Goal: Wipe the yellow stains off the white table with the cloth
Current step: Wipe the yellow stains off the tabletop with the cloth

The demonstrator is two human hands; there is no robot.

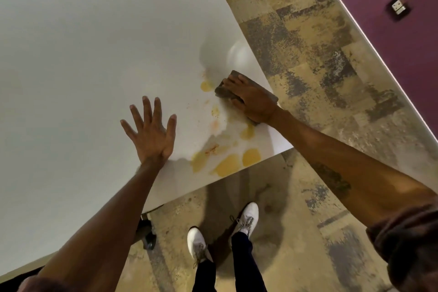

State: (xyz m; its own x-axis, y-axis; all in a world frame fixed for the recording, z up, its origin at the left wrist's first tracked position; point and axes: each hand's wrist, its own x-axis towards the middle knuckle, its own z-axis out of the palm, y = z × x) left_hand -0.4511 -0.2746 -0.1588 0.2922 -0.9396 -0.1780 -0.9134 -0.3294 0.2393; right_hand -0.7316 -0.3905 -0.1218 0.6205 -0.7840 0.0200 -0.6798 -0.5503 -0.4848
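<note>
White table [83, 54] fills the left side of the view, one corner pointing toward the person's feet. Yellow stains [227, 165] cluster at that corner: several big blobs just inside the table's near edge, smaller smears running up from them toward the cloth, one blob [205, 85] just left of the cloth. Some orange specks mixed in among them. Dark brown cloth [225, 91] lies flat on the table at its right edge, above the stains. Right hand [251, 102] presses down on top of the cloth, fingers flat over it, palm covering most of it. Left hand [151, 130] rests flat on the table left of the stains, fingers spread wide, holding nothing. White shoes [246, 218] stand on the mottled floor [308, 78] below the table corner.
</note>
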